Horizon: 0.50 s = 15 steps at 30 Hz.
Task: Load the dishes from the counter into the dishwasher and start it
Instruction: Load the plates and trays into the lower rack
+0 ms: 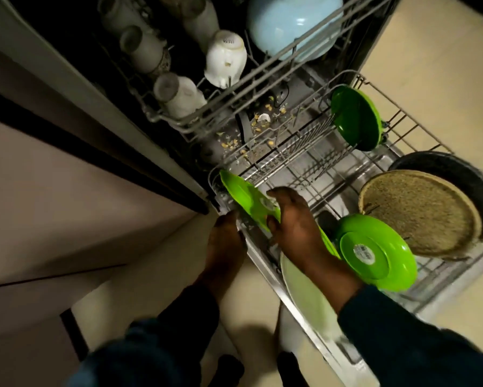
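Green plates (pixel 374 259) (woven tray (pixel 418 213) beside)

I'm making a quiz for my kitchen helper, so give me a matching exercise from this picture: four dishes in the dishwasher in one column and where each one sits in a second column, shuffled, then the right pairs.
Things
1. pale blue bowl
2. white mug
3. woven round mat
4. green plate in the hands

Places
A. near left corner of the lower rack
B. upper rack, upside down beside the glasses
C. right side of the lower rack, leaning against a dark pan
D. upper rack, far right part

Pairs: 1-D, 2-B, 3-C, 4-A
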Available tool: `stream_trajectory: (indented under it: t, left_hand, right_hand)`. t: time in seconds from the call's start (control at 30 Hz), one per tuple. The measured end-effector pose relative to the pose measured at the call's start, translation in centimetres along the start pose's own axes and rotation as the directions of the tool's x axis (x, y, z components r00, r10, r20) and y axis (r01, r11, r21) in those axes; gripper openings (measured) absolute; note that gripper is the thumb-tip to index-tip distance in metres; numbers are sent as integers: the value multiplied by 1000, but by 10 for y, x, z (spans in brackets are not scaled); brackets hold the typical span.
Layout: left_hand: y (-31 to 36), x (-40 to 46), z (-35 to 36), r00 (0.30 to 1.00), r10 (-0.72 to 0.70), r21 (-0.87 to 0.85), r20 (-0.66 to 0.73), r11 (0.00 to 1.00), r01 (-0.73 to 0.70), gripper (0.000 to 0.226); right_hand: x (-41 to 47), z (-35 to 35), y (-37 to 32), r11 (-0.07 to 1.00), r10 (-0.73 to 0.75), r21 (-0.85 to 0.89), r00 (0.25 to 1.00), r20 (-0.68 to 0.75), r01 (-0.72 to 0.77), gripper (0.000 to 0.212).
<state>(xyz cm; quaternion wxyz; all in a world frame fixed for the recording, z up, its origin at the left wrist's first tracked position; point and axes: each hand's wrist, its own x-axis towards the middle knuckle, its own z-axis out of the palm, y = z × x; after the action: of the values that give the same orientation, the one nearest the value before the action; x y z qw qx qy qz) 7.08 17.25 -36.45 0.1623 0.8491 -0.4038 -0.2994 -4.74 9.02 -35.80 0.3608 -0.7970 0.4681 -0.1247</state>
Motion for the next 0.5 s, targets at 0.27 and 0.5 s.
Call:
stream_trajectory:
  t: [0.27,0.5]
  left_hand:
    - [76,-76,-111,990,143,-37,20,989,-142,46]
    - [136,-171,-245,935,353,-23,-42,935,-354,41]
  right_hand:
    - [-70,-145,-112,982,-130,109,973,-191,153,38]
    - [-116,-276,-248,933,-307,120,925,-225,339,28]
